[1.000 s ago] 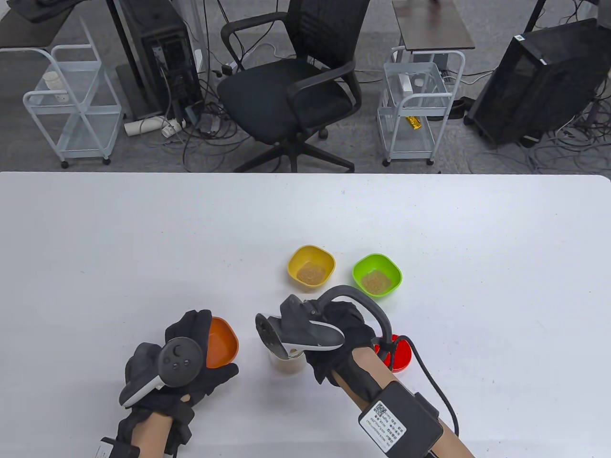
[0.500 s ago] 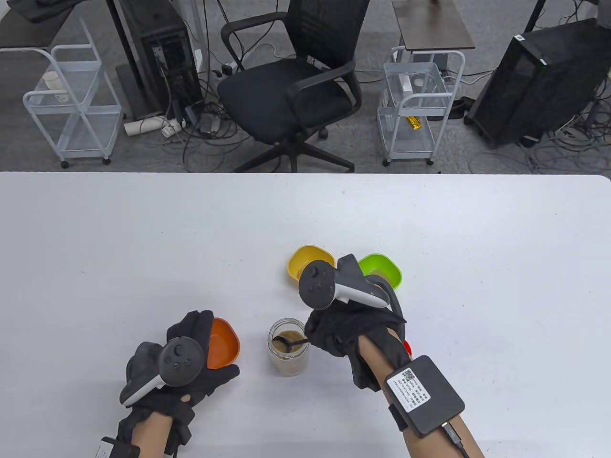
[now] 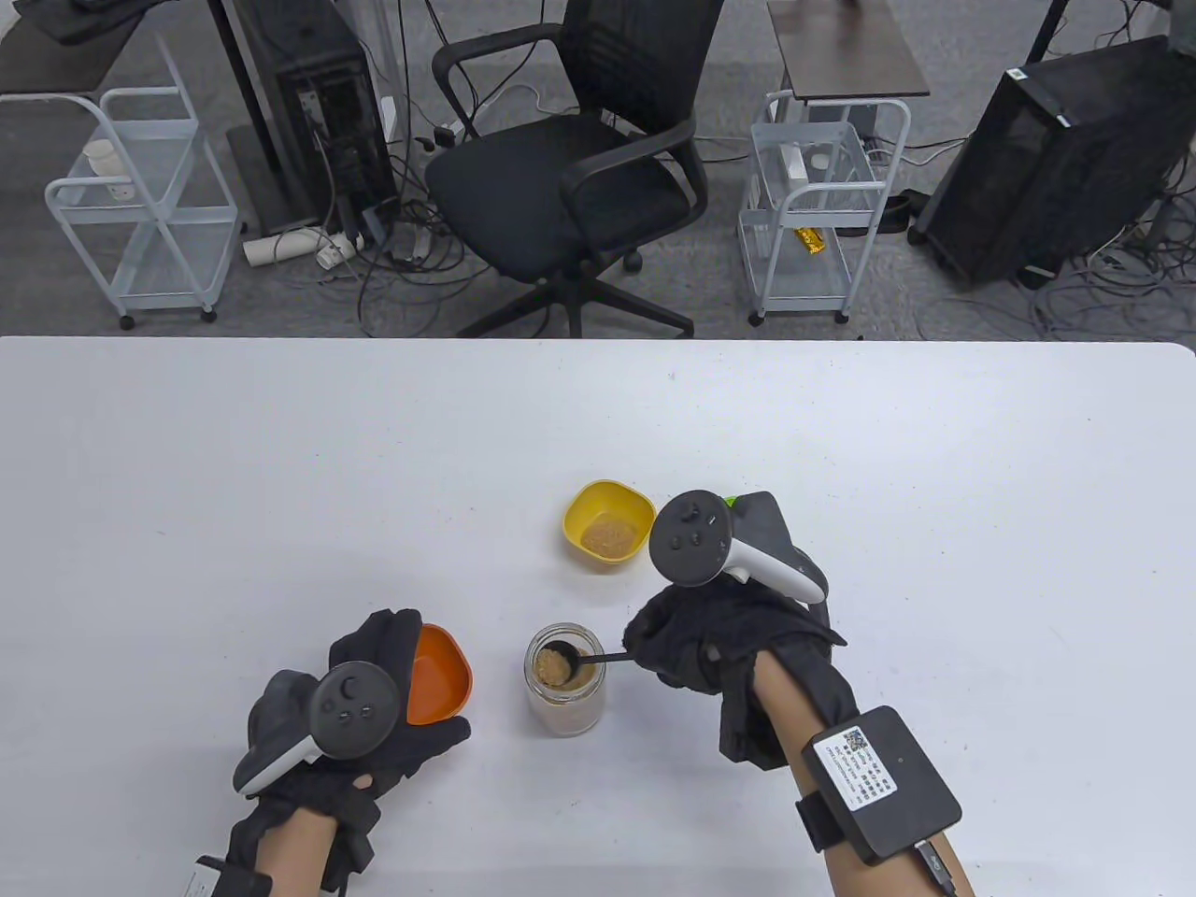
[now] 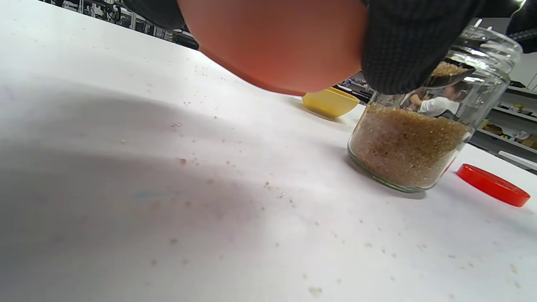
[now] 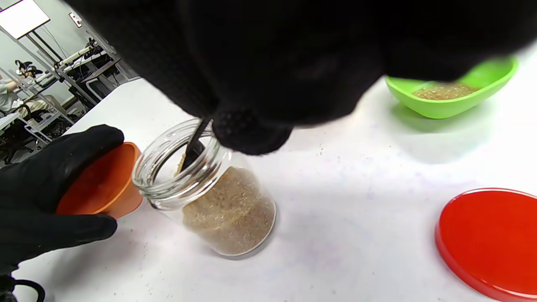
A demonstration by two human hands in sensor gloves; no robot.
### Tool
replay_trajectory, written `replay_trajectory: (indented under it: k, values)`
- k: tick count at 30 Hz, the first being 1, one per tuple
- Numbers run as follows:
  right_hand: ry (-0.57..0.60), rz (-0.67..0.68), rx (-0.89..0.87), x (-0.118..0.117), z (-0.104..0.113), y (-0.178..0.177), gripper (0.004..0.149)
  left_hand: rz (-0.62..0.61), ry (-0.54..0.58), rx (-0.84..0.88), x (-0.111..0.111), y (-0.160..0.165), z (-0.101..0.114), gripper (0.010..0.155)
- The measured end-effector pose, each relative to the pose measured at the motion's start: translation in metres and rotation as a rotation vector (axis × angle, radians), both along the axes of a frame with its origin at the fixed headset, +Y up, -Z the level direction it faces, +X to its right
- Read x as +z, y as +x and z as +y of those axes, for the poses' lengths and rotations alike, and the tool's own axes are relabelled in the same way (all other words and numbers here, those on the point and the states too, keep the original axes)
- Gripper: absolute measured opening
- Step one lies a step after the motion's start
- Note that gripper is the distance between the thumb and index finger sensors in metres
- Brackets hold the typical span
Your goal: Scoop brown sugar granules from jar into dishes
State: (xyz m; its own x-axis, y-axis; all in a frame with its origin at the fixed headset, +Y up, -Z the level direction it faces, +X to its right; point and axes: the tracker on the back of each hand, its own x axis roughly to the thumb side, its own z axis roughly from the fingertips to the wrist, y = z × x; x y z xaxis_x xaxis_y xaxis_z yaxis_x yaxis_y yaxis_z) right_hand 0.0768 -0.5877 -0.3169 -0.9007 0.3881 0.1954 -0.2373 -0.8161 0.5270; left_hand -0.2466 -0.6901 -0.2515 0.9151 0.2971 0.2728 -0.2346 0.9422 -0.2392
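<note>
A glass jar (image 3: 564,687) of brown sugar stands open at the table's front centre; it also shows in the left wrist view (image 4: 415,138) and right wrist view (image 5: 209,188). My right hand (image 3: 710,640) holds a black spoon (image 3: 561,663) heaped with sugar at the jar's mouth. My left hand (image 3: 374,719) grips an empty orange dish (image 3: 437,675), held tilted just left of the jar. A yellow dish (image 3: 608,523) holds sugar beyond the jar. A green dish (image 5: 453,90) with sugar shows in the right wrist view; my right hand hides it in the table view.
A red jar lid (image 5: 491,243) lies flat on the table right of the jar, also in the left wrist view (image 4: 493,191). Spilled granules dot the white table (image 4: 209,201) near the jar. An office chair (image 3: 579,168) and carts stand beyond the far edge.
My right hand turned and drew back to the right, uncovering the jar. The spoon rose from inside the jar to its mouth, now heaped with sugar. The left hand and orange dish stayed put.
</note>
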Motion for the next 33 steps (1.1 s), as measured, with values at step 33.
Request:
replay_trajectory:
  k: [33]
  values:
    - [0.234,0.085,-0.174,0.023,-0.004,-0.057,0.038,-0.018,-0.012,0.115,-0.001,-0.004,0.005,0.116]
